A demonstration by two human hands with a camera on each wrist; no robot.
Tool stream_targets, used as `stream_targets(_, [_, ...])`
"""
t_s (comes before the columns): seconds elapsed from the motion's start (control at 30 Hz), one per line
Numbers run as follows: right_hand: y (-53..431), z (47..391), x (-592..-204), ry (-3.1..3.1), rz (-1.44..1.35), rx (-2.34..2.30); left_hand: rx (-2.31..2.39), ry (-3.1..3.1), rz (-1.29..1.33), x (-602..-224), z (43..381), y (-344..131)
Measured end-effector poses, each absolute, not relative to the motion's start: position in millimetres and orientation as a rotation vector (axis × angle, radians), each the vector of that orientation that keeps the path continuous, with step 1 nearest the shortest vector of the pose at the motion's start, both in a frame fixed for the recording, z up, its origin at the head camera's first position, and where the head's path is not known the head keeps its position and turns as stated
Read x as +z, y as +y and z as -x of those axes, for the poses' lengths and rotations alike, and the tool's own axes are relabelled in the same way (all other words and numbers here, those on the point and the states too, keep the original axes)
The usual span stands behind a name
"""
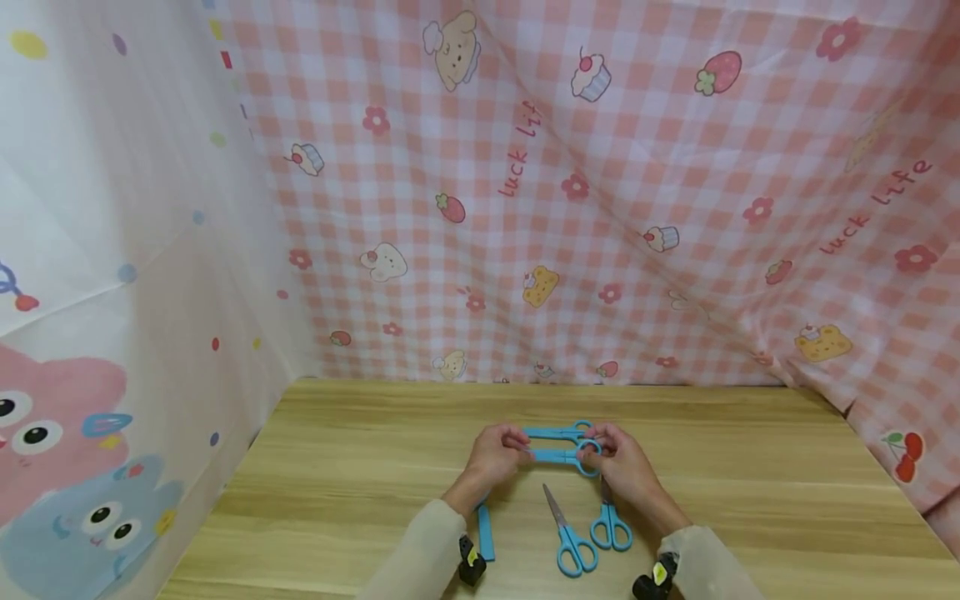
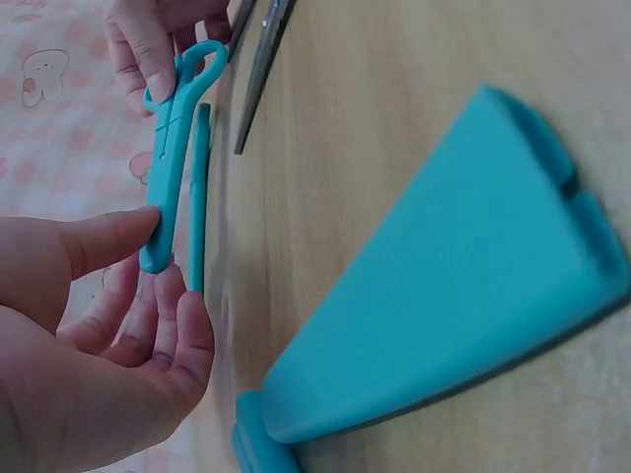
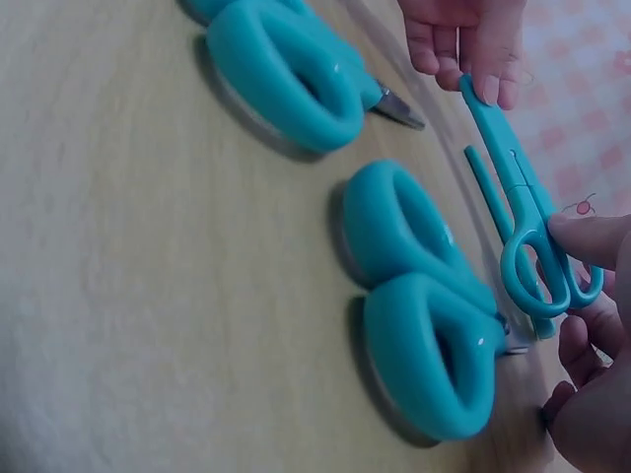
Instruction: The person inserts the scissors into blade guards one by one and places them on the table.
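Note:
Both hands hold a pair of blue-handled scissors (image 1: 553, 456) whose blades are inside a blue sheath (image 2: 163, 222). My left hand (image 1: 491, 461) pinches the sheath's tip between thumb and fingers. At the other end, my right hand (image 1: 628, 473) grips the finger loops, thumb on top. Just behind lies another sheathed pair of scissors (image 1: 551, 433) on the table. Nearer to me, two bare scissors lie with blades pointing away: one pair (image 1: 576, 552) in the middle, the other pair (image 1: 611, 529) beside the right wrist, its blade tips hidden by the right hand.
A loose blue sheath (image 2: 444, 276) lies flat beside the left forearm, with part of another blue piece (image 2: 258, 434) at its narrow end. The wooden table (image 1: 337, 467) ends at a pink checked cloth (image 1: 420, 317) behind and a white printed cloth (image 1: 187, 317) on the left.

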State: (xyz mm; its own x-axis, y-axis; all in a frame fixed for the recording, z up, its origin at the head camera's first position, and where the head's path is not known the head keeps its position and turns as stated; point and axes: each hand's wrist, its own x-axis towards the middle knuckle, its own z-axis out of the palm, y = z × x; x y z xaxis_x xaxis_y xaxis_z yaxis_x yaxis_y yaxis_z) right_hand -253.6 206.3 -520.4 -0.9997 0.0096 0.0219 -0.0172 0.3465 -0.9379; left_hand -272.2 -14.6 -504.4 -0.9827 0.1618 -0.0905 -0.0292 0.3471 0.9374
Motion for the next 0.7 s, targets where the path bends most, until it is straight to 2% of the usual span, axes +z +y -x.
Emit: stream_targets(0.7, [211.7,254.5,-530.0,-2.654,0.045,1.594,1.564,2.524,-0.115,-509.1,276.1,-9.4])
